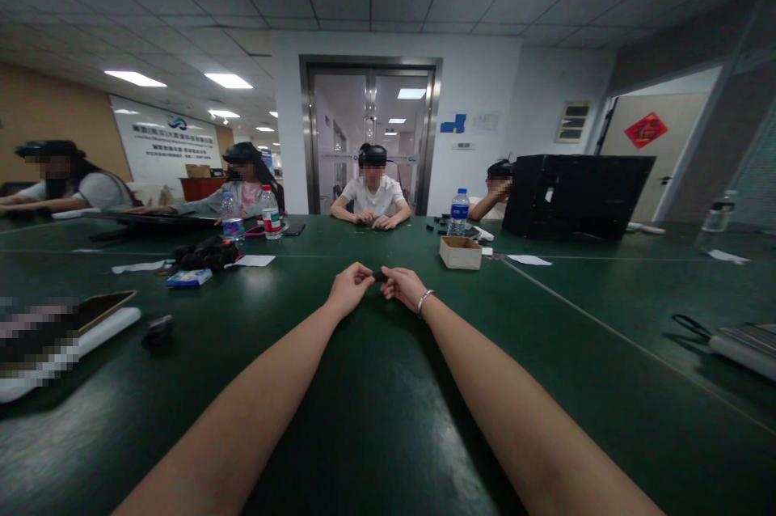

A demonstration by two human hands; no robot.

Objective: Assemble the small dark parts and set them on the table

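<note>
Between the fingertips of both hands is a small dark piece (380, 277), too small to name, just above the green table (388, 387). My left hand (352, 288) pinches its left end with thumb and fingers. From the other side my right hand (404, 288), with a silver bracelet (423, 302) at the wrist, grips the right end. Part of the piece is hidden by the fingers. An open cardboard box (460, 253) stands beyond my right hand.
Blue-labelled bottle (459, 213) and black monitor (575, 196) stand at the right. To the left lie a black heap (206, 254), a blue-and-white packet (189, 278) and a small black object (158, 332). Across the table sits a person (373, 196); others sit around it.
</note>
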